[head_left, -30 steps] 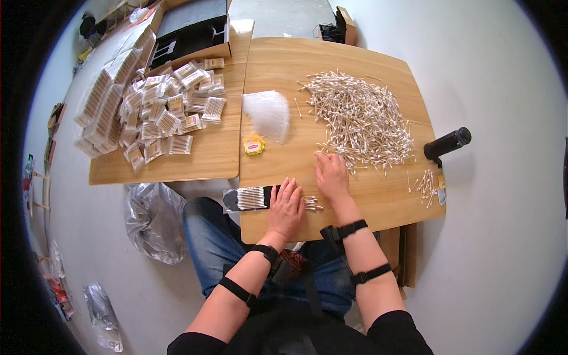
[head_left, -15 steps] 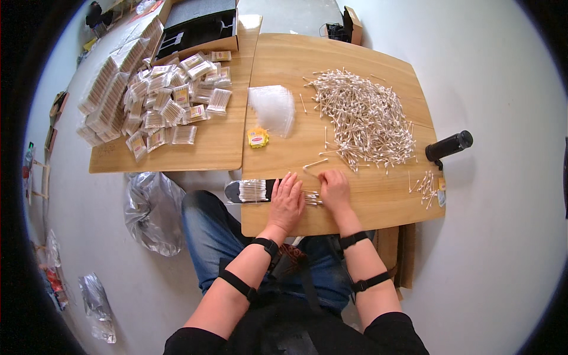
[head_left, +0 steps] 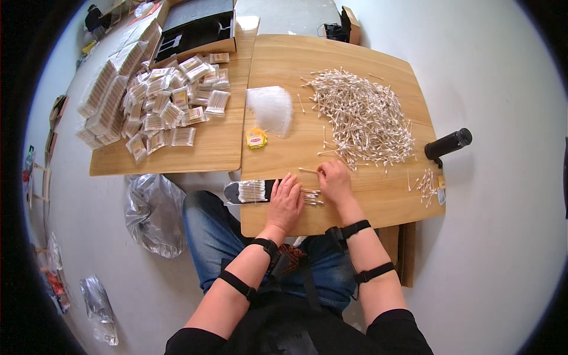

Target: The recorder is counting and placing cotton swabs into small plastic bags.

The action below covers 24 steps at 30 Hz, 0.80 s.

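The right hand [head_left: 335,178] pinches one cotton swab [head_left: 307,170] by its right end, between the thumb and the fingers. The swab points left and tips a little away from the person. Its free end is near the left hand's fingertips, just past them, with a small gap.

The left hand [head_left: 286,198] lies with its fingers stretched out on the right end of a long black strip [head_left: 268,190]. A few loose swabs [head_left: 312,197] poke out on its other side, toward the right hand. The palm hides what is under it, so I cannot tell if it grips any.

The strip runs left to right, almost the same way as the pinched swab, but nearer the person and more to the left. A neat row of swabs [head_left: 252,191] sits across it. The left hand is nearer to this row.

The big swab pile [head_left: 364,118] is on the surface [head_left: 284,56], beyond the right hand.
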Available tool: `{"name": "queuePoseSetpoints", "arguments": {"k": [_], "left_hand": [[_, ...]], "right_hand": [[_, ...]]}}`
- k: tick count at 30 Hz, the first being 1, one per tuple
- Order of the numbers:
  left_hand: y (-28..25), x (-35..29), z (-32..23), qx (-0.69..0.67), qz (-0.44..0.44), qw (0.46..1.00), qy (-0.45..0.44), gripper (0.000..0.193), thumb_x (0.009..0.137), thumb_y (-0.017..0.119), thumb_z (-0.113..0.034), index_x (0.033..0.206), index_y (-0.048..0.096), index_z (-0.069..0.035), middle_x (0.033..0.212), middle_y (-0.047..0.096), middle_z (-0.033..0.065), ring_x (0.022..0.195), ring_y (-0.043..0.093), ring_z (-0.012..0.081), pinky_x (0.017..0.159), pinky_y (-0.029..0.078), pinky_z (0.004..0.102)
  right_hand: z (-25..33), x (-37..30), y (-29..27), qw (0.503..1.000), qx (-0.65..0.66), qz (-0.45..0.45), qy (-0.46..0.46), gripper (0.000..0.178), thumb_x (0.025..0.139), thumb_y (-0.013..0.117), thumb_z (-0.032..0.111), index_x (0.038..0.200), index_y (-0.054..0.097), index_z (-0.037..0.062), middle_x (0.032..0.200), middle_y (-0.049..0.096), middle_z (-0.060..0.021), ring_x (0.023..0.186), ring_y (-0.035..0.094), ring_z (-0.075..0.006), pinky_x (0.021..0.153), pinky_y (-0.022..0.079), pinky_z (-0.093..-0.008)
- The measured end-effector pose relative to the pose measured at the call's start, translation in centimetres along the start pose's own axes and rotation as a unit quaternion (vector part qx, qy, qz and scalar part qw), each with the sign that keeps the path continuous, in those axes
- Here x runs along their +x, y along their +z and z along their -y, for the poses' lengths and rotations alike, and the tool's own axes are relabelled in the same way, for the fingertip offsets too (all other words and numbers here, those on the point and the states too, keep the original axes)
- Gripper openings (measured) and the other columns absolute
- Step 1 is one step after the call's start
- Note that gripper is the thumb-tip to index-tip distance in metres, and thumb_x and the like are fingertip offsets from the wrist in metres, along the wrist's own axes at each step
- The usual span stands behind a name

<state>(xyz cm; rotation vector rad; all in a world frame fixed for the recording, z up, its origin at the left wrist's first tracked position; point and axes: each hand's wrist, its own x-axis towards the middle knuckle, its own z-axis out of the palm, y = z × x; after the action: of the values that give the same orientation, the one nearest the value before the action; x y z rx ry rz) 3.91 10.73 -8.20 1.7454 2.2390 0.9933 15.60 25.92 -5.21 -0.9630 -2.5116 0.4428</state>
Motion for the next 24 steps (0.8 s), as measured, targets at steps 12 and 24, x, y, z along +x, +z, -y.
{"name": "queuePoseSetpoints", "arguments": {"k": [12,24], "left_hand": [[-0.4,0.5,-0.8,0.051,-0.011,0.999,0.01,0.036,0.092,0.058,-0.027,0.121,0.06,-0.006,0.14,0.049,0.0112,0.139,0.036,0.0261,0.116,0.022,0.05],[-0.3,0.1,-1.0,0.047,-0.029,0.998,-0.002,0.049,0.092,0.056,-0.027,0.137,0.05,-0.007,0.148,0.042,0.0128,0.142,0.033,0.0264,0.117,0.02,0.0487]], "right_hand": [[-1.6,4.8,-1.0,0.99,-0.116,-0.071,-0.018,0.009,0.077,0.069,0.013,0.084,0.065,0.0101,0.089,0.06,-0.0074,0.094,0.057,-0.0289,0.083,0.048,-0.0399],[3.2,-3.0,-1.7,0.996,0.053,-0.064,0.038,0.016,0.079,0.069,0.013,0.092,0.062,0.0076,0.092,0.06,-0.0116,0.093,0.057,-0.0323,0.082,0.047,-0.0427]]}}
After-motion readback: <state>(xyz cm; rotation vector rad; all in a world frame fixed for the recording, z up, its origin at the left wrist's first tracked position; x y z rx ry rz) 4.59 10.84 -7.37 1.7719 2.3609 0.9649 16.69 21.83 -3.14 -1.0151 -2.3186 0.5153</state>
